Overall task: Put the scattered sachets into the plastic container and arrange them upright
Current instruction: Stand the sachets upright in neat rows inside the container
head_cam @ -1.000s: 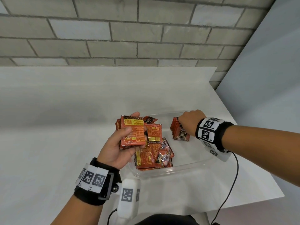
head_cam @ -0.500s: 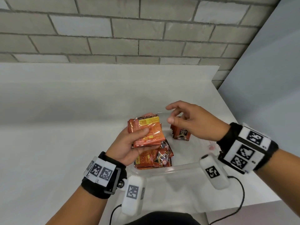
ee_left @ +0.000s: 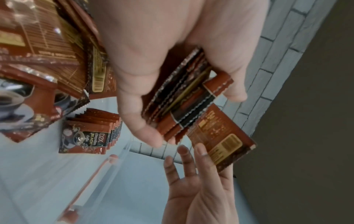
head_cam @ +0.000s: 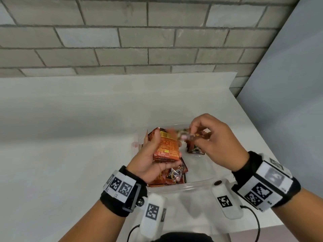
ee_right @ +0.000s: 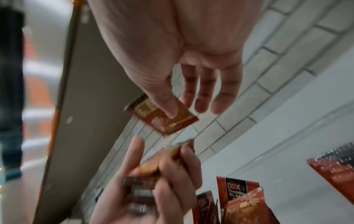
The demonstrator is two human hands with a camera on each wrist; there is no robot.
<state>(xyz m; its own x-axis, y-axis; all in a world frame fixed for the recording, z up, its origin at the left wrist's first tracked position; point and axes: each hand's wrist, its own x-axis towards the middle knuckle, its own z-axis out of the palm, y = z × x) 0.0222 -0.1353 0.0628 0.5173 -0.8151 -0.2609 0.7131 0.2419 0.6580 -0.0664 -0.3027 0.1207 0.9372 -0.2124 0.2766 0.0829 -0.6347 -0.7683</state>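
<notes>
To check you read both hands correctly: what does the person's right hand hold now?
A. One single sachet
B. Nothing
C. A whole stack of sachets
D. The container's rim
A: the right hand pinches a single sachet by thumb and finger, while the left hand grips the stack.

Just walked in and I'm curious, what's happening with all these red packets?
A person is sorting coffee sachets into a clear plastic container. The left hand holds a stack of sachets above it, and the right hand pinches a single sachet off that stack. A row of sachets already stands upright in the container, while a loose pile lies flat inside.
</notes>
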